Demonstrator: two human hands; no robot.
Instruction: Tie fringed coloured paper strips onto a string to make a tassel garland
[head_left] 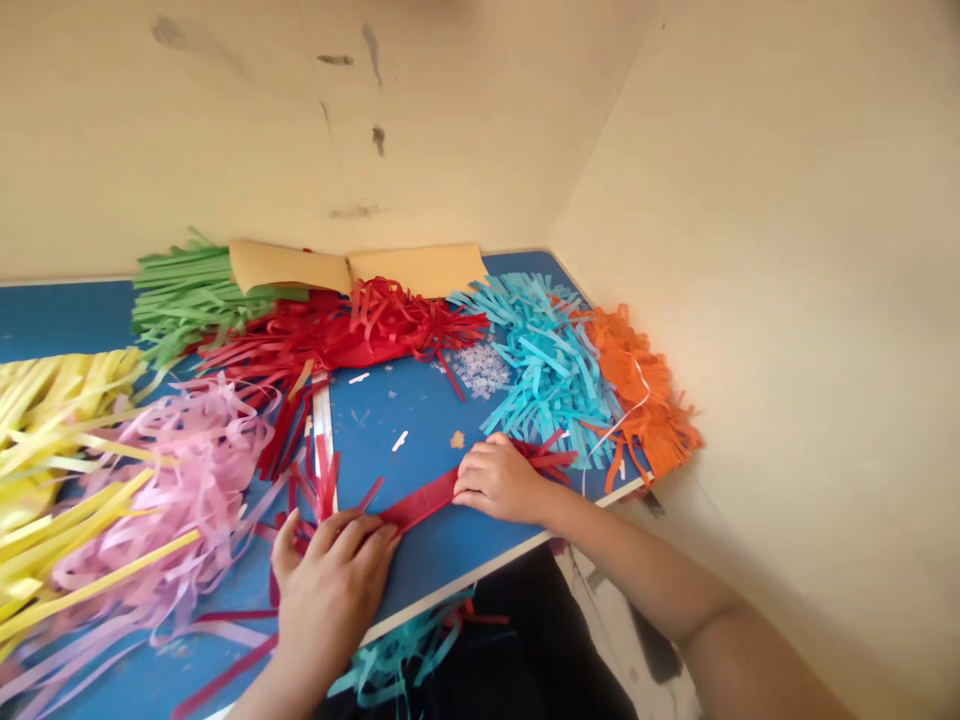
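Observation:
A folded red tissue-paper strip with fringed ends lies slantwise across the blue tabletop near its front edge. My left hand is closed over the strip's left end, thumb held out to the side, fingertips partly hidden. At the other end my right hand pinches the strip with curled fingers. Loose red fringe shows beyond both hands. Just past my right hand lies a heap of light-blue fringed paper, and left of my left hand are pink paper strips.
Yellow fringe covers the left side. Green fringe, a red fringe pile and tan card pieces line the back by the wall. Orange fringe overhangs the right edge. Small white scraps lie nearby. Blue strips hang below the front edge.

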